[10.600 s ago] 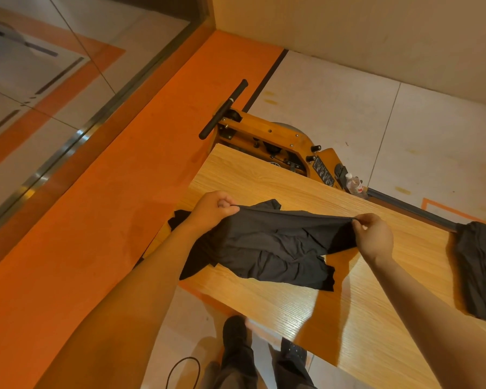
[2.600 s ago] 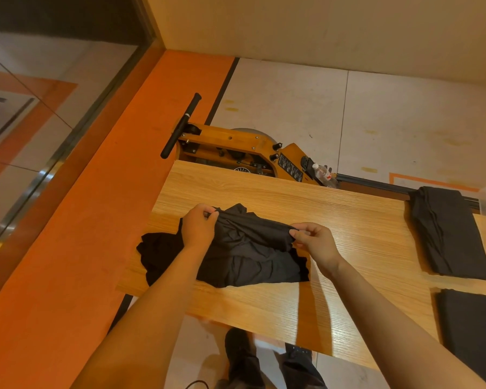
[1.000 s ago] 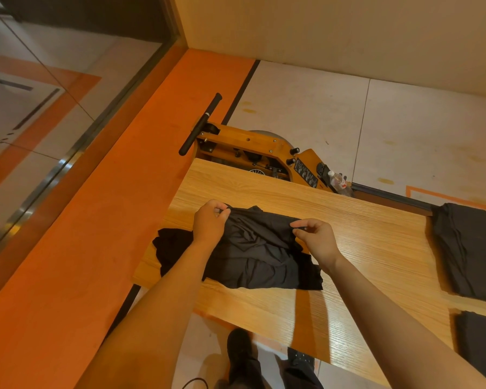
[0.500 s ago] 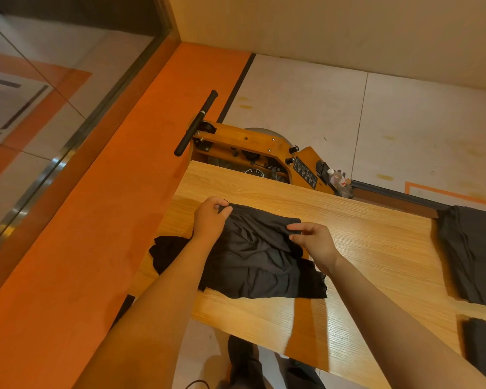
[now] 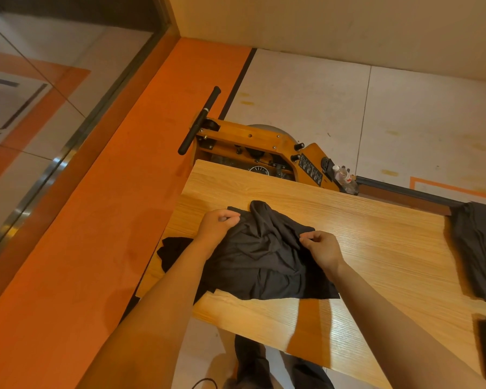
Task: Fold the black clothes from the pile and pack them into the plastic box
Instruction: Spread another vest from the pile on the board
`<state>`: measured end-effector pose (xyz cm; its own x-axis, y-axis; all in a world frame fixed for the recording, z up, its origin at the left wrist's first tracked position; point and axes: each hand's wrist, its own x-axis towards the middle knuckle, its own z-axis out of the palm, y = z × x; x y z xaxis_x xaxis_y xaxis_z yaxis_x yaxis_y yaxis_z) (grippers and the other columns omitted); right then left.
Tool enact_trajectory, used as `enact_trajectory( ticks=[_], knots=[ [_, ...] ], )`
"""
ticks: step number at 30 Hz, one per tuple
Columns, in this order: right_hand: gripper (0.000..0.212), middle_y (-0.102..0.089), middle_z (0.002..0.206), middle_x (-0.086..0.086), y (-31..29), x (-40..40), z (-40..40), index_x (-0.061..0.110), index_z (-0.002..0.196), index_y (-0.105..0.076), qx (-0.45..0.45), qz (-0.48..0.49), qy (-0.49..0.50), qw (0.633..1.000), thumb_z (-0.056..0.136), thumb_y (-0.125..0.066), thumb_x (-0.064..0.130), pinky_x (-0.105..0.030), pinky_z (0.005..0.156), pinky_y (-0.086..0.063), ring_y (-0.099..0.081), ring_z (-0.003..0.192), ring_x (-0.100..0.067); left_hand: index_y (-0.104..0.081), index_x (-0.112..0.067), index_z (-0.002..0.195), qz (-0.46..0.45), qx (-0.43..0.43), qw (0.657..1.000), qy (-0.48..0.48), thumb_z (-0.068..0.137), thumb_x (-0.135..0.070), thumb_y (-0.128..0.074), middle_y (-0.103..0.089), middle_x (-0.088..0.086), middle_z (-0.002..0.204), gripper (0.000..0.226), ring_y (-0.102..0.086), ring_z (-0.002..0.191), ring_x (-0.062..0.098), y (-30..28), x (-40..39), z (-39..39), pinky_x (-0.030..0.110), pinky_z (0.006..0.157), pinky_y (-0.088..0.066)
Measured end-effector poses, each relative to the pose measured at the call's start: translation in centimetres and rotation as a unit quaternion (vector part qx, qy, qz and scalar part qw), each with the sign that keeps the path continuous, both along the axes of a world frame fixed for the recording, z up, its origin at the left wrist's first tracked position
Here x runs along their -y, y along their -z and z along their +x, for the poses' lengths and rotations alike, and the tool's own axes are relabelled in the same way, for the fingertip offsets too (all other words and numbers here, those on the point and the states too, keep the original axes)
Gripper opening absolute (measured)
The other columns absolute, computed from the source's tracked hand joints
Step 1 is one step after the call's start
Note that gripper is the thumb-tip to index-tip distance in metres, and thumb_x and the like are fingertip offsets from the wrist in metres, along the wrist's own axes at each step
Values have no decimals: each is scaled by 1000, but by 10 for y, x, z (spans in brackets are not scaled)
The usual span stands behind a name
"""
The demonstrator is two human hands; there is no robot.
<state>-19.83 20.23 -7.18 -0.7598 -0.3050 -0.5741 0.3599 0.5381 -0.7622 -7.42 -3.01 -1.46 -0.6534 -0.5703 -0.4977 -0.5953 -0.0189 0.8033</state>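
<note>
A black cloth (image 5: 261, 262) lies bunched and wrinkly on the wooden worktop (image 5: 376, 248), near its left end. It is dark and soft, with many folds, and one lump sticks up at the far edge. Its long side runs left to right across the worktop, and a dark bit sticks out on the left. The left hand (image 5: 218, 224) pinches the cloth's far left corner. The right hand (image 5: 321, 248) pinches its far right edge. 2 more black clothes (image 5: 480, 251) lie flat at the right side of the worktop
</note>
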Motion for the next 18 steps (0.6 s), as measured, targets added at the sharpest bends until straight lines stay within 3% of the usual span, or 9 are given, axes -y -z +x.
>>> enact_trajectory(
  ticks=[5,9,12,14,18],
  knots=[
    [18,-68,100,0,-13,1,4,11,104,-70,-73,-10,18,997,97,-54,8,-32,85,-52,-64,95,-19,-70,-14,110,-33,55,994,84,92,-9,-60,-58,-3,93,21,-56,100,18,4,5,5,26,87,-47],
    [19,-60,92,4,-25,3,0,15,106,-62,-109,5,71,992,97,-46,8,-49,78,-56,-60,83,-22,-71,-8,107,-70,28,994,75,92,-3,-55,-65,3,104,23,-59,101,15,-1,11,6,26,88,-48],
    [20,-60,98,1,-39,7,-5,10,112,-60,-125,-15,82,989,94,-51,5,-30,74,-53,-57,84,-12,-72,-6,104,-90,-26,994,51,91,-3,-59,-67,3,103,19,-61,105,20,-15,16,2,30,91,-50],
    [20,-61,105,-2,-52,10,-9,8,112,-61,-140,-37,90,985,95,-52,4,-23,78,-49,-58,91,-14,-71,-6,103,-90,-43,995,24,90,-3,-60,-63,-1,100,17,-59,106,22,-30,17,-7,32,89,-51],
    [22,-59,114,-5,-78,13,-25,6,115,-62,-157,-61,88,982,96,-52,3,-32,91,-51,-56,106,-21,-69,-14,99,-100,-70,993,-3,91,-8,-59,-61,-3,106,14,-56,108,17,-66,21,-20,32,93,-46]
  ],
)
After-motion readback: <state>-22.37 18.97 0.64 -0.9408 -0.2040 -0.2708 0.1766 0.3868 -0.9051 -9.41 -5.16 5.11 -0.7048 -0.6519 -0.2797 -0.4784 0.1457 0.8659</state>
